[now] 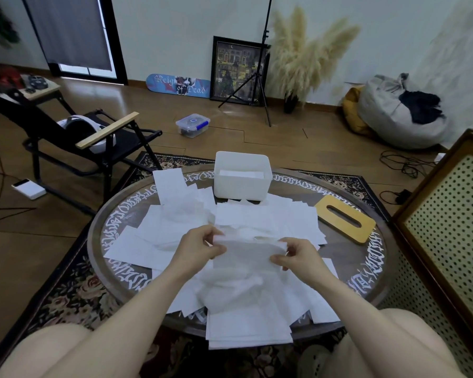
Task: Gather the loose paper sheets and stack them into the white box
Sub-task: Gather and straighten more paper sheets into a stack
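Observation:
Several loose white paper sheets (pixel 175 227) lie scattered over the round table (pixel 372 271). Above the pile's middle hangs one thin sheet (pixel 243 252), stretched between my hands. My left hand (pixel 200 248) pinches its left edge and my right hand (pixel 298 255) pinches its right edge. The white box (pixel 242 184) stands upright at the table's far side, beyond the pile, with some white sheets lying flat inside it. A neat stack of sheets (pixel 246 328) overhangs the table's near edge between my knees.
A wooden lid with an oval slot (pixel 344 219) lies on the table's right side. A black folding chair (pixel 74 137) stands to the left, a perforated cabinet (pixel 448 241) to the right. A clear container (pixel 193 125) and a tripod (pixel 260 77) are on the floor beyond.

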The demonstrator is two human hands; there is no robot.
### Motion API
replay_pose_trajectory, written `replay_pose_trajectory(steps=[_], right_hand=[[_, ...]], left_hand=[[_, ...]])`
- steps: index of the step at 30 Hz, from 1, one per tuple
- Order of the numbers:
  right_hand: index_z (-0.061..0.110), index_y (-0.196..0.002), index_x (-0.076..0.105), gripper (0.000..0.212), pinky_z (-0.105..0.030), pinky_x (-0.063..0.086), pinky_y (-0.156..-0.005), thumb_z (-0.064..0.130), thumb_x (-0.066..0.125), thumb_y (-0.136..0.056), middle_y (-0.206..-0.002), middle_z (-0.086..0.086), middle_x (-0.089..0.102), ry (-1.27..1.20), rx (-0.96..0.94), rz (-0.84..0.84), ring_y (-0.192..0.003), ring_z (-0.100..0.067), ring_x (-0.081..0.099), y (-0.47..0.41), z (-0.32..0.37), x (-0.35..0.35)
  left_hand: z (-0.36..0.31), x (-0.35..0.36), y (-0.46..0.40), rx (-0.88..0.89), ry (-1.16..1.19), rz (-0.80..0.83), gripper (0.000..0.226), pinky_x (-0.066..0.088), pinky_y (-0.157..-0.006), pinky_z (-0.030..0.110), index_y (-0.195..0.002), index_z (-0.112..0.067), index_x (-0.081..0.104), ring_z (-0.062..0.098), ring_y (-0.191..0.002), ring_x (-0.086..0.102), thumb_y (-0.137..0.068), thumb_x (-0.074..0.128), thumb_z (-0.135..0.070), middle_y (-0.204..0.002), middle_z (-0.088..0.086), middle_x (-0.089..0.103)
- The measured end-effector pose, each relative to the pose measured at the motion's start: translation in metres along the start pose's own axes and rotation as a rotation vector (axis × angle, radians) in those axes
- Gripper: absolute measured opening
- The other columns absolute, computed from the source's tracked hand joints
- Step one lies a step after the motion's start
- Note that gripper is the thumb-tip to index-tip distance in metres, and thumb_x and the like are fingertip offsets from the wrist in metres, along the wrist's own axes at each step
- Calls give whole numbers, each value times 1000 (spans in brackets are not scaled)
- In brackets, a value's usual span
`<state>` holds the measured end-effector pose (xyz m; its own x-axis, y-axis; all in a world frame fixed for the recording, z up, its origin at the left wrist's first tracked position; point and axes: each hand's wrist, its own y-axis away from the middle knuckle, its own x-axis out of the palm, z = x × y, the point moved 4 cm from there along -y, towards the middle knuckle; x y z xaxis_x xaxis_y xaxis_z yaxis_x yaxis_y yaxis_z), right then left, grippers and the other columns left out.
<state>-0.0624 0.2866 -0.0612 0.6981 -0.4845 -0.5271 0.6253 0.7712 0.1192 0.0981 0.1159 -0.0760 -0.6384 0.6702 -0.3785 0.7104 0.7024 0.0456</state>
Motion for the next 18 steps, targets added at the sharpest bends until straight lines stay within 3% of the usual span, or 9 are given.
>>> replay_pose_trajectory(steps=[3,7,10,13,18], right_hand=[[15,-87,71,13,-18,45,-56,3,68,-82,-75,-7,66,27,19,6,-52,-8,53,-1,-4,0],[9,-91,71,12,-11,43,-52,2,67,-83,-69,-3,62,-6,21,-16,-54,-11,52,-2,-5,0],[10,-88,71,12,-18,45,-57,1,68,-81,-74,-7,64,0,34,-12,-55,-11,53,-3,-10,1],[8,-81,69,7,-24,45,-60,2,69,-79,-77,-15,64,20,75,2,-54,-12,52,-4,-16,3],[3,-84,71,4,-18,42,-52,4,68,-81,-69,-4,63,25,162,41,-51,-9,50,-7,-23,7]], left_hand=[[5,1,0,-1,-2,16,17,48,-62,25,-83,-17,68,6,-54,54,-75,74,-2,-78,3,66],[8,4,0,-1,-30,28,15,48,-61,23,-84,-15,68,7,-55,55,-76,74,-4,-73,0,64],[12,6,0,-13,-55,33,13,45,-61,22,-84,-11,67,7,-53,54,-75,74,-4,-70,2,60],[18,8,1,-35,-101,39,14,39,-52,15,-72,-11,61,5,-51,52,-74,74,-5,-63,-4,55],[25,9,1,-134,-44,16,8,47,-59,28,-75,-5,66,14,-55,55,-78,72,-8,-66,1,62]])
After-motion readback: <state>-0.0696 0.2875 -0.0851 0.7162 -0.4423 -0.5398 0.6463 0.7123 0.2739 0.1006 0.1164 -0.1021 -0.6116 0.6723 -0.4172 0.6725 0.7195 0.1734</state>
